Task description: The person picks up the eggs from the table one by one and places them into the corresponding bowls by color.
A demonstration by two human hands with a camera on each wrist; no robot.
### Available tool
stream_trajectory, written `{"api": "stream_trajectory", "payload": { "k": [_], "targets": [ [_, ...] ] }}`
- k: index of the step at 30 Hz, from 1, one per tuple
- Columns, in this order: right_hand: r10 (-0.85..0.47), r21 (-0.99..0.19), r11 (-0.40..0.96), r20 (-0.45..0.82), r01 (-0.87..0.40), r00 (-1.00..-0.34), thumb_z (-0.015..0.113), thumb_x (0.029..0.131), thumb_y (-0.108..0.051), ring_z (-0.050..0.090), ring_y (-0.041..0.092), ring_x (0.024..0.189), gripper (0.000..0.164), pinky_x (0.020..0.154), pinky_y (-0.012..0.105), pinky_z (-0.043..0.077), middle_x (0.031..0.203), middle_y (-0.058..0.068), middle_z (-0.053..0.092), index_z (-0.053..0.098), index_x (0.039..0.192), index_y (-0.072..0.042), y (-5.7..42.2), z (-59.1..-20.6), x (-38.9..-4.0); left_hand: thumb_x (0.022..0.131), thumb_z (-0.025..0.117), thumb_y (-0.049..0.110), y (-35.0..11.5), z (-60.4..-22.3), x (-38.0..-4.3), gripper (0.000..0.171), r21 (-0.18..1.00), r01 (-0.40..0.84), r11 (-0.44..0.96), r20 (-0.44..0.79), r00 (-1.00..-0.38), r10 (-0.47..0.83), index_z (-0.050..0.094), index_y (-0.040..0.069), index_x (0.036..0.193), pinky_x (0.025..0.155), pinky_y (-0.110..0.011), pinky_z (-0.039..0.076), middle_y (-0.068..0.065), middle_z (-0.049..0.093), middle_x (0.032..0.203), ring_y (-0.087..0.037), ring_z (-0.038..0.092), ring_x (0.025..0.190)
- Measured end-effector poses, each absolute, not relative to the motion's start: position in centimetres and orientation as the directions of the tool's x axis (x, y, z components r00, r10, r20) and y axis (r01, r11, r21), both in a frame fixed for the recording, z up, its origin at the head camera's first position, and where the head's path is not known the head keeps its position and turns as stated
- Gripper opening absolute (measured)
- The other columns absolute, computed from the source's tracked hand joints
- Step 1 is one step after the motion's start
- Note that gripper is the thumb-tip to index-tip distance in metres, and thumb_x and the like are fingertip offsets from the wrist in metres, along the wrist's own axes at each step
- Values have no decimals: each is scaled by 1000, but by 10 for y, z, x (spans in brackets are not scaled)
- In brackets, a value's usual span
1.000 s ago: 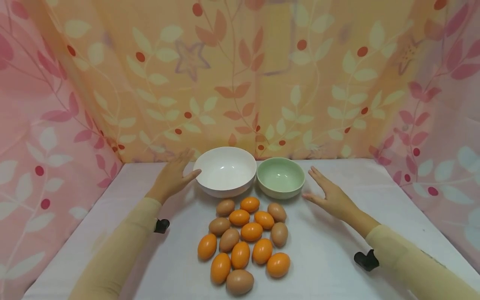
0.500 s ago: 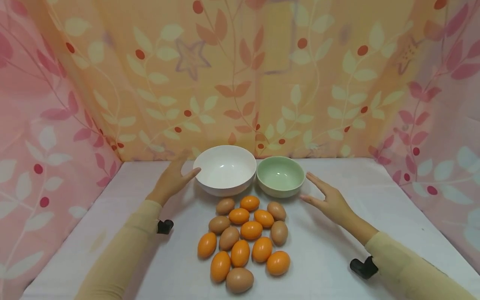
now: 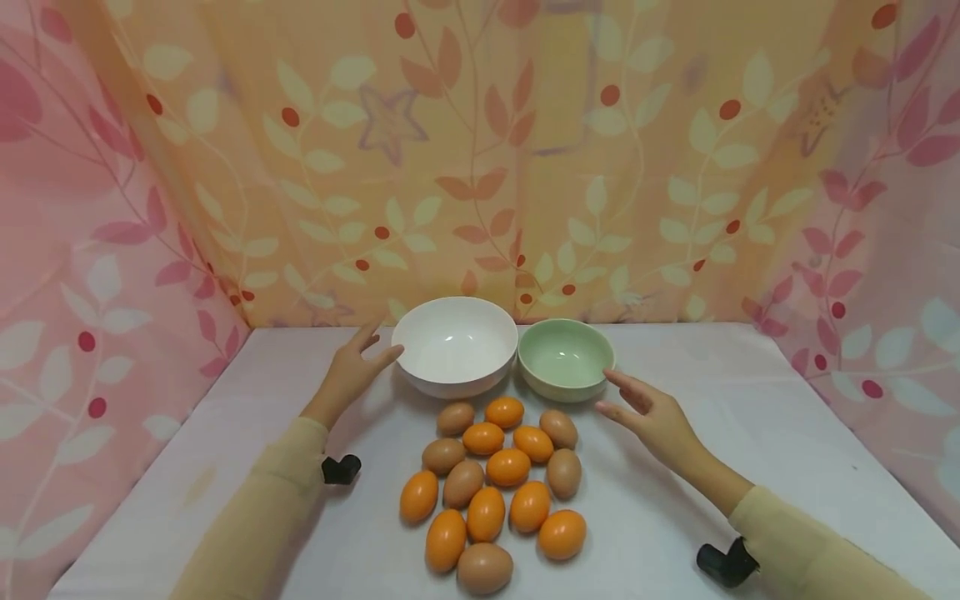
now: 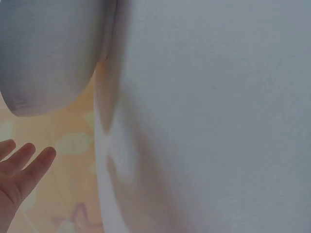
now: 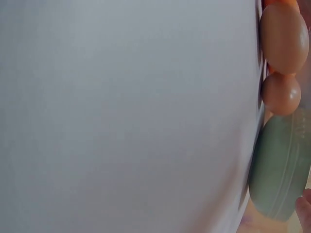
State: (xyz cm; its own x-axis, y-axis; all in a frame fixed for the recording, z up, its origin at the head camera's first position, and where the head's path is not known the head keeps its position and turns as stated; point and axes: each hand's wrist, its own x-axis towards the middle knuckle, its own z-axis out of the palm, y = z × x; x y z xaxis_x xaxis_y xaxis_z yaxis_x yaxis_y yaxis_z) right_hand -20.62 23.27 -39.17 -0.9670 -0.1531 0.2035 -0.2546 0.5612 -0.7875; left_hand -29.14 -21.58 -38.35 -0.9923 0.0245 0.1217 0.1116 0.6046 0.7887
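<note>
Beside the left rim of a large white bowl (image 3: 454,350) is my left hand (image 3: 348,372), fingers loosely spread and thumb at the rim; whether it touches cannot be told. In the left wrist view that hand's fingers (image 4: 36,167) stand apart from the bowl's side (image 4: 48,53). My right hand (image 3: 663,425) reaches the right side of a smaller green bowl (image 3: 564,360), its fingers extended and gripping nothing. The right wrist view shows fingertips (image 5: 305,206) near the green bowl's rim (image 5: 286,179). Both bowls look empty and sit side by side.
In front of the bowls lie several eggs, some bright orange (image 3: 486,514) and some brown (image 3: 485,568). A white cloth covers the table (image 3: 660,533). A patterned curtain (image 3: 480,167) closes off the back and sides. Black wrist cameras (image 3: 726,563) hang below the sleeves.
My right hand has moved slightly left and nearer, coming closer to the green bowl. My left hand's fingers have drawn in a little toward the white bowl. Bowls and eggs have stayed put.
</note>
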Motion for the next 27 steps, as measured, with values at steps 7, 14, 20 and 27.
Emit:
{"api": "stream_trajectory", "payload": {
  "k": [7, 14, 20, 27],
  "targets": [
    [-86, -843, 479, 233, -245, -969, 75, 89, -28, 49, 30, 137, 59, 105, 23, 44, 146, 14, 54, 56, 140, -5, 225, -394, -202, 93, 63, 53, -215, -392, -290, 85, 889, 89, 450, 73, -996, 51, 23, 18, 159, 114, -53, 41, -10, 24, 165, -33, 33, 148],
    [-56, -891, 400, 210, -214, -976, 74, 90, -25, 56, 3, 127, 56, 96, 5, 45, 142, 16, 57, 57, 137, -1, 220, -394, -197, 98, 62, 36, -213, -393, -292, 77, 967, 61, 247, 46, -997, 69, 21, 12, 159, 107, -50, 48, -12, 23, 165, -33, 35, 147],
    [-25, -916, 376, 138, -137, -990, 74, 90, -28, 57, 2, 123, 57, 93, 2, 44, 142, 16, 58, 56, 137, -2, 215, -394, -195, 99, 61, 31, -211, -393, -294, 74, 985, 41, 165, 30, -997, 68, 22, 10, 159, 102, -45, 52, -12, 26, 164, -32, 38, 145],
    [-4, -905, 423, 41, -39, -999, 72, 91, -36, 53, 24, 133, 59, 109, 27, 45, 141, 12, 59, 56, 139, -6, 208, -397, -193, 100, 61, 28, -211, -398, -296, 69, 994, 26, 105, 19, -998, 68, 27, 7, 157, 93, -36, 59, -14, 29, 163, -31, 39, 144]
  ]
}}
